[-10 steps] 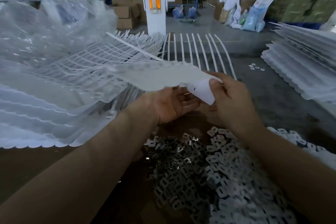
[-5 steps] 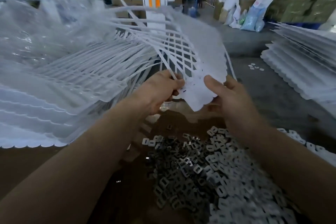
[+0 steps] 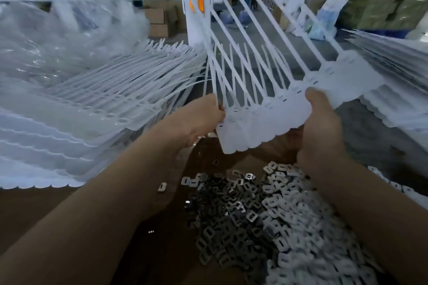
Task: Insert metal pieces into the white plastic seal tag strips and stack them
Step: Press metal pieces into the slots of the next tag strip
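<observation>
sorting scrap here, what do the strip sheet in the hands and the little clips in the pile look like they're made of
Strip sheet: seemingly white plastic, matte and thin; it bends between the left hand and right hand.
Clips: likely stamped metal, grey and shiny with bright glints.

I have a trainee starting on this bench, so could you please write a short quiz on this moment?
1. True or false: both hands hold the tag sheet.
2. What lies heaped below the hands?
3. The sheet's strips point: A) away from the person B) at the person's chest.

Key
1. True: left hand and right hand grip its edges.
2. Metal pieces.
3. A.
</observation>
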Demonstrator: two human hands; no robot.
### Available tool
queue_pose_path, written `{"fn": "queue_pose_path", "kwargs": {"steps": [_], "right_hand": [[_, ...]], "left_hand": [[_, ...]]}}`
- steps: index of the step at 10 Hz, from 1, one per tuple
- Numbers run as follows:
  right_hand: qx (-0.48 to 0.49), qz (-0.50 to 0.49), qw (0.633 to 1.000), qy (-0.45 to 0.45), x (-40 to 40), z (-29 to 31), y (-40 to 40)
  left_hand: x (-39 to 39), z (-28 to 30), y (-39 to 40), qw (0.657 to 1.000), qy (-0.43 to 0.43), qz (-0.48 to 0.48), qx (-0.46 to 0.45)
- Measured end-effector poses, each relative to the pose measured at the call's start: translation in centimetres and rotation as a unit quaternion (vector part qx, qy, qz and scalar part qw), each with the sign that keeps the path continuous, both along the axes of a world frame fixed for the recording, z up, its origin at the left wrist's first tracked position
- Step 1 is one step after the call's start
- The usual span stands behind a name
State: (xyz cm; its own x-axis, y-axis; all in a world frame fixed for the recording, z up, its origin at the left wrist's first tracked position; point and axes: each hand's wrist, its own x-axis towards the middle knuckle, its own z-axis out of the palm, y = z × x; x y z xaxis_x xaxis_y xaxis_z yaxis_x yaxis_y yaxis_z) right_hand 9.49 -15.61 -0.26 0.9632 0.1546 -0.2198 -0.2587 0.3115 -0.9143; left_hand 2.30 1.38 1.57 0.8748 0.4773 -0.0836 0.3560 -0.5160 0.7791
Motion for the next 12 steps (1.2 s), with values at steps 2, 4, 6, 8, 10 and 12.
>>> {"fn": "queue_pose_path", "kwargs": {"steps": [2,4,6,8,10,12], "right_hand": [[-0.011,-0.13,0.988,-0.088,0.4,0.9,-0.6],[-0.265,-0.175,0.825,-0.468,0.8,-0.2,-1.1],[-0.585,0.159,0.558,-0.567,0.5,-2.2,-0.5],[-0.66,0.166,0.528,-0.508,1.0,-2.6,-0.4],[-0.64,0.156,0.523,-0.541,-0.1,-2.1,-0.2],[-0.447,0.063,0.687,-0.569,0.3,-1.2,-0.3]], "left_hand": [[0.9,-1.6,0.9,0.997,0.056,0.022,0.048],[1.1,-1.8,1.3,0.992,0.072,0.016,0.102],[1.2,-2.1,1.5,0.989,0.066,0.018,0.13],[0.8,-2.9,1.4,0.965,0.088,0.051,0.241],[0.6,-1.8,0.6,0.989,-0.089,0.116,-0.016],[-0.2,0.4,-0.8,0.816,-0.076,0.071,-0.569]]}}
